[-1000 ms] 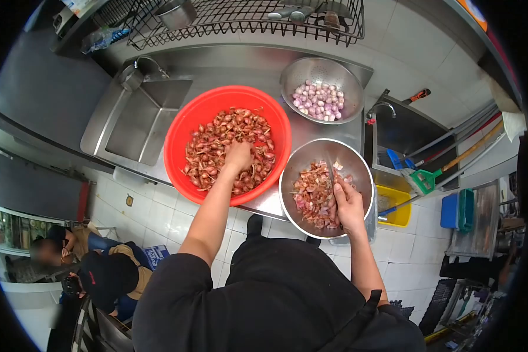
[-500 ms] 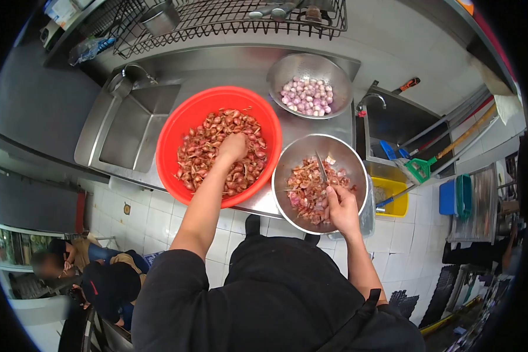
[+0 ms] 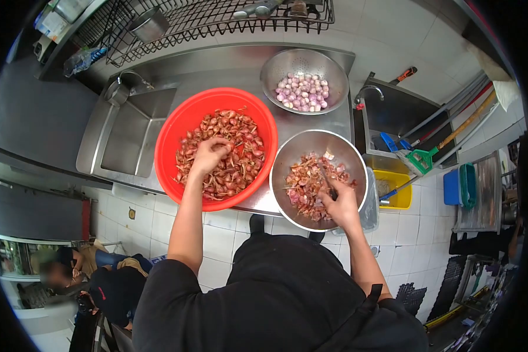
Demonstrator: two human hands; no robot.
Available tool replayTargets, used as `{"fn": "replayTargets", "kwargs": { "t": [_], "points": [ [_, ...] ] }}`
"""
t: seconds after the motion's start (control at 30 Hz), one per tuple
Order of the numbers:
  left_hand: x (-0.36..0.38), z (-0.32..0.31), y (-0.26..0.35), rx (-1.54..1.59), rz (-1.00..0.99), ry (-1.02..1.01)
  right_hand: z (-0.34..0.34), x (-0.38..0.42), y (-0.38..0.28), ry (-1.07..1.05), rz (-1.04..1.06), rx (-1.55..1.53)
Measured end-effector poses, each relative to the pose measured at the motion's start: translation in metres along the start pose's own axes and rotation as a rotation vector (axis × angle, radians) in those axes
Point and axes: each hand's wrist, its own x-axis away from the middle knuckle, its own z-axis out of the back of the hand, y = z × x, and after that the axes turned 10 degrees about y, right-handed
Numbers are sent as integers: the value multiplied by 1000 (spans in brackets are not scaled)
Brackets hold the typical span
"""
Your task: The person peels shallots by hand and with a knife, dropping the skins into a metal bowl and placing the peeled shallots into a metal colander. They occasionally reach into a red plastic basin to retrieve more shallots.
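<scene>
A wide red basin [image 3: 169,176] holds many unpeeled shallots [image 3: 234,170]. Over its shallots is my left hand [image 3: 211,155], fingers curled together; what they pinch, if anything, is too small to name. My right hand [image 3: 341,205] is closed round the handle of a knife [image 3: 324,175], whose blade points up and away over a steel bowl [image 3: 358,157]. Shallot skins and trimmings [image 3: 302,190] lie in this bowl. Behind it, a steel colander [image 3: 273,70] contains peeled pale purple shallots [image 3: 302,92].
A steel sink [image 3: 129,141] is at the left and a second sink [image 3: 387,111] at the right. A wire rack [image 3: 205,23] hangs above the counter. Long-handled tools and a yellow bin [image 3: 402,202] stand right. Two people [image 3: 114,287] are at the lower left.
My left hand has lifted and moved left over the basin. The knife in my right hand has turned slightly. The whole view has shifted a little.
</scene>
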Motion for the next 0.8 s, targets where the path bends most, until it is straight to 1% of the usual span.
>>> {"fn": "replayTargets", "kwargs": {
  "t": [0.03, 0.07, 0.1, 0.13, 0.17, 0.2, 0.23, 0.27, 0.3, 0.37, 0.4, 0.43, 0.5, 0.57, 0.6, 0.63, 0.7, 0.73, 0.8],
  "points": [
    [1, 2, -2, 296, 112, 30, -3, -1, 6, 33, 181, 70],
    [3, 5, -3, 437, 152, -29, -1, 2, 10, 37, 179, 69],
    [10, 3, 6, 436, 147, -34, 6, 2, -9, -27, 43, 96],
    [20, -1, 19, 584, 155, -85, 8, 1, -22, -88, -94, 123],
    [29, -8, 29, 730, 169, -141, 7, -1, -24, -76, -101, 126],
    [34, -18, 32, 830, 143, -159, 6, -2, -26, -68, -102, 78],
    [43, -28, 41, 831, 150, -180, 6, -2, -26, -58, -103, 33],
    [51, -38, 51, 895, 127, -212, 3, 0, -20, 10, 7, 9],
    [58, -48, 59, 961, 106, -244, 5, 0, -21, 25, -7, 21],
    [67, -68, 64, 1025, 102, -287, 8, -2, -25, -125, -65, -162],
    [73, -78, 67, 1022, 96, -285, 15, -1, -39, -139, 1, -126],
    [78, -87, 71, 1017, 91, -281, 17, 2, -47, -124, -12, -120],
    [89, -103, 85, 1024, 68, -314, 18, 8, -58, -66, 176, -204],
    [102, -115, 94, 937, 36, -277, 18, 14, -69, -59, 182, -286],
    [106, -119, 96, 909, 7, -275, 22, 15, -76, -109, 139, -327],
    [110, -123, 99, 911, 11, -287, 22, 16, -75, -101, 132, -322],
    [119, -130, 109, 838, -88, -195, 20, 16, -72, -34, 288, -298],
    [121, -132, 111, 867, -63, -176, 25, 16, -76, -86, 214, -339],
    [126, -134, 118, 862, -88, -165, 26, 16, -80, -64, 227, -348]
  ]
}}
